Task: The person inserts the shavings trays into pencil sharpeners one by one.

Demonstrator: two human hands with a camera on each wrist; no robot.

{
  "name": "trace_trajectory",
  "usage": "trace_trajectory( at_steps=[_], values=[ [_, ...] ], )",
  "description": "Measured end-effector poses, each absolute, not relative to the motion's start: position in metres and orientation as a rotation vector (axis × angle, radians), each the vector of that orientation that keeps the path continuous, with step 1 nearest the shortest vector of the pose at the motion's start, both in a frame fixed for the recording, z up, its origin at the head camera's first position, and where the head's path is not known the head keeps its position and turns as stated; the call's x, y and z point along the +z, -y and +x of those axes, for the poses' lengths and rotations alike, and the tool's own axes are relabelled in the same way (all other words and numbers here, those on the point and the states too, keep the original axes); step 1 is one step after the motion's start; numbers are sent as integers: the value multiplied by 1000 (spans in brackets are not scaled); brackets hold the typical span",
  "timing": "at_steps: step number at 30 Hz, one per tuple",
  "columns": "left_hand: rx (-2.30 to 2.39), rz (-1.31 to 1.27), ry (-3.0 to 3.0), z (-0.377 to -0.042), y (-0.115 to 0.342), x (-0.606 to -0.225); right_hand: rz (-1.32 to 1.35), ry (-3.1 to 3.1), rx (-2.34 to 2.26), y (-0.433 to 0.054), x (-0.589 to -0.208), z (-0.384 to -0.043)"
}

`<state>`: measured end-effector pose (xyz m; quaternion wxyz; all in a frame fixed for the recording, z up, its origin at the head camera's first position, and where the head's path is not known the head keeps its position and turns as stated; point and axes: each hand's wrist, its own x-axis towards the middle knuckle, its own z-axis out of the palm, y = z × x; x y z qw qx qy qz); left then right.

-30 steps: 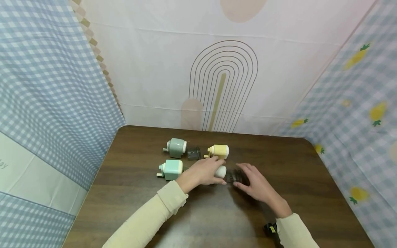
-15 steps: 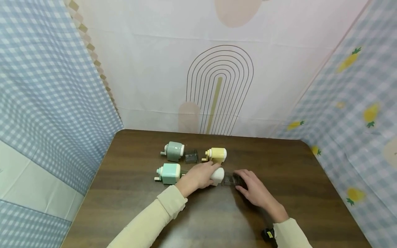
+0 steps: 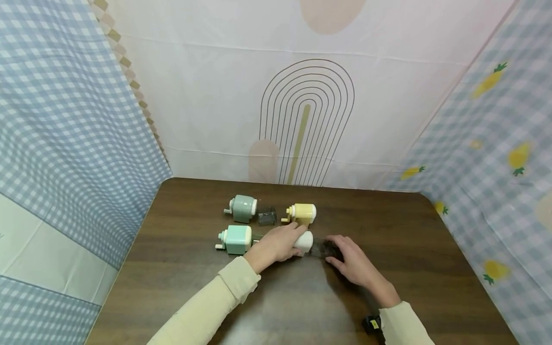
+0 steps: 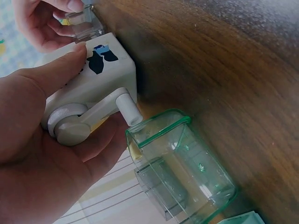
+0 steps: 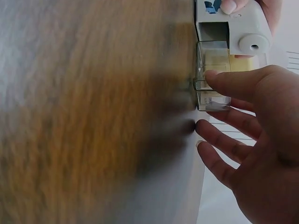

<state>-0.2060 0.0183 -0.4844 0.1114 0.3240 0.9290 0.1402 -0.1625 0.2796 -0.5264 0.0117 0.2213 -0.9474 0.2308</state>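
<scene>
In the head view my left hand (image 3: pixel 278 243) grips a white hand-crank pencil sharpener (image 3: pixel 305 241) lying on its side. The left wrist view shows my thumb across its face with dark and blue markings, close to the crank (image 4: pixel 105 109). My right hand (image 3: pixel 355 263) pinches a clear shavings drawer (image 5: pixel 214 50) between thumb and fingers. In the right wrist view the drawer's near end lines up right at the square opening (image 5: pixel 213 31) of the sharpener. The other right fingers are spread loosely beside it.
Left of my left hand lies a mint sharpener (image 3: pixel 238 239), with a green-rimmed clear drawer (image 4: pixel 187 154) next to it. Farther back are a grey-green sharpener (image 3: pixel 244 209), a dark clear drawer (image 3: pixel 267 216) and a yellow sharpener (image 3: pixel 304 212). Curtains (image 3: pixel 215 110) surround the wooden table (image 3: pixel 276 306).
My right thumb and fingers have closed in on the clear drawer. My left thumb has drawn back along the white sharpener. The head view has shifted slightly.
</scene>
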Motion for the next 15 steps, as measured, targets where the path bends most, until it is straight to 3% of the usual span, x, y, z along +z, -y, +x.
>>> trace_trajectory(
  at_steps=[15],
  values=[
    [418,964,-2727,-206,-17,-485,704,2930,821,-269,-526,-159]
  ],
)
